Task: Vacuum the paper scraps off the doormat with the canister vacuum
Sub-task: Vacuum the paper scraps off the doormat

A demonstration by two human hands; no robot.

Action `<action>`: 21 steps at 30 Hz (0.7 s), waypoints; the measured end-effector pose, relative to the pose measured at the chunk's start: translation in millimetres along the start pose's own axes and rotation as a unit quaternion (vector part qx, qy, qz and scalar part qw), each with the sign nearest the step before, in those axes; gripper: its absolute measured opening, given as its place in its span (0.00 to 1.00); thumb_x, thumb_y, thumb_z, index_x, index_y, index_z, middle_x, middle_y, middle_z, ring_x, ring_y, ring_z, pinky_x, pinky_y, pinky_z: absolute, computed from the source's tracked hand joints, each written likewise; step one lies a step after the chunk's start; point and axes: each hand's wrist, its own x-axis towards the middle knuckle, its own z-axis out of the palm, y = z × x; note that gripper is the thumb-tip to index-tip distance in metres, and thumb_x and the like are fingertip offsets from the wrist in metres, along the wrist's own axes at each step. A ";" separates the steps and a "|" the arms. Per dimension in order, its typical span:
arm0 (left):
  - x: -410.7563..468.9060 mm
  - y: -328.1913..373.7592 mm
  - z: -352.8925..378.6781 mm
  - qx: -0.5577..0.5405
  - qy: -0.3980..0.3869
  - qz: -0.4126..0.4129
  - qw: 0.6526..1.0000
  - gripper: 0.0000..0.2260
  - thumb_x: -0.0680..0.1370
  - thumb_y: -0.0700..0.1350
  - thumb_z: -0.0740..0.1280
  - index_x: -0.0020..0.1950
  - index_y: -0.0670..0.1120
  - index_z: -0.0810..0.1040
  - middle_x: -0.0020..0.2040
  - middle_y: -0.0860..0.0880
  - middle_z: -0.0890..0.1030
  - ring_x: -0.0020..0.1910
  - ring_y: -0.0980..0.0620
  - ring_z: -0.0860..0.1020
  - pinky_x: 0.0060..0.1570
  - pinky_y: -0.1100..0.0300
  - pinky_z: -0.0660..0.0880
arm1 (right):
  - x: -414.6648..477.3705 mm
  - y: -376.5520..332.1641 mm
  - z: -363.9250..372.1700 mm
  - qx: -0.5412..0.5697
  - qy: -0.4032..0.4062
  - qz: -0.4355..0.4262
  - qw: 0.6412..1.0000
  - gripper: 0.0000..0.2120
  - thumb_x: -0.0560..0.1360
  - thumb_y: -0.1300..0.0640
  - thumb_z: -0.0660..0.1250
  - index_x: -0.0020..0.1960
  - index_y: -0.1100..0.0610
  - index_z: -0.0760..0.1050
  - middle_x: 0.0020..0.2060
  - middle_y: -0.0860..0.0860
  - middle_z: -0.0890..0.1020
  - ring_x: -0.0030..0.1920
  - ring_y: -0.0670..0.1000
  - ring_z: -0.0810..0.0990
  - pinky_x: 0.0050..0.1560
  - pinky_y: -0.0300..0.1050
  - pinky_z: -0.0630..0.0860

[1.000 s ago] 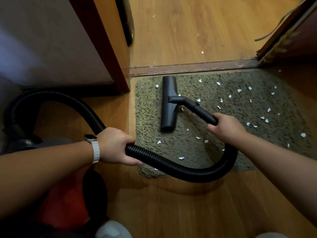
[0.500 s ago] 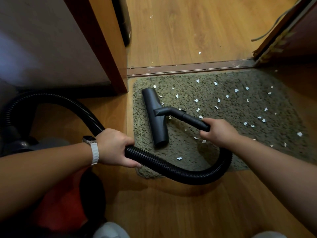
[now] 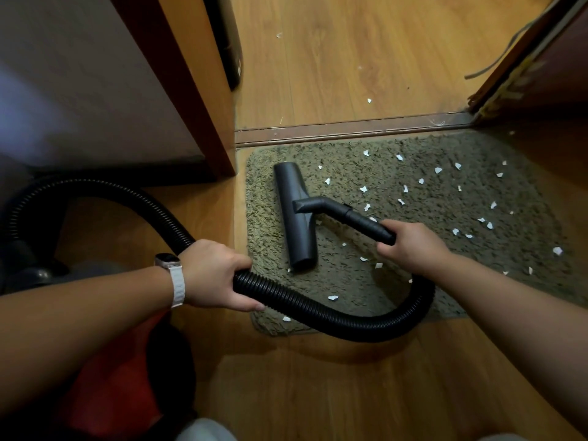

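Observation:
A grey-green shaggy doormat (image 3: 413, 281) lies on the wood floor below the door threshold. Several white paper scraps (image 3: 439, 170) dot its middle and right side. A black floor nozzle (image 3: 296, 218) lies flat on the mat's left part, long axis running front to back. My right hand (image 3: 410, 245) grips the black wand (image 3: 359, 218) just behind the nozzle. My left hand (image 3: 213, 275), with a white watch on the wrist, grips the black ribbed hose (image 3: 318, 310), which loops from the wand round the mat's near edge and off to the left.
The red and grey canister (image 3: 105, 370) sits at lower left under my left arm. A brown door frame (image 3: 197, 100) stands left of the mat, the door's edge (image 3: 525, 62) at upper right. A few scraps (image 3: 369, 100) lie beyond the threshold strip (image 3: 350, 130).
The nozzle slid left across the mat and a little toward me over the last second, then shifted slightly back. Both hands kept their grips.

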 end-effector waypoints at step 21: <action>1.6 4.0 -5.1 0.003 -0.003 -0.019 1.000 0.44 0.57 0.84 0.34 0.39 0.52 0.73 0.30 0.56 0.74 0.32 0.57 0.75 0.32 0.61 0.69 | 4.9 43.2 -17.4 0.066 0.085 0.128 0.986 0.10 0.72 0.45 0.70 0.51 0.48 0.79 0.36 0.50 0.80 0.41 0.56 0.79 0.39 0.47 0.72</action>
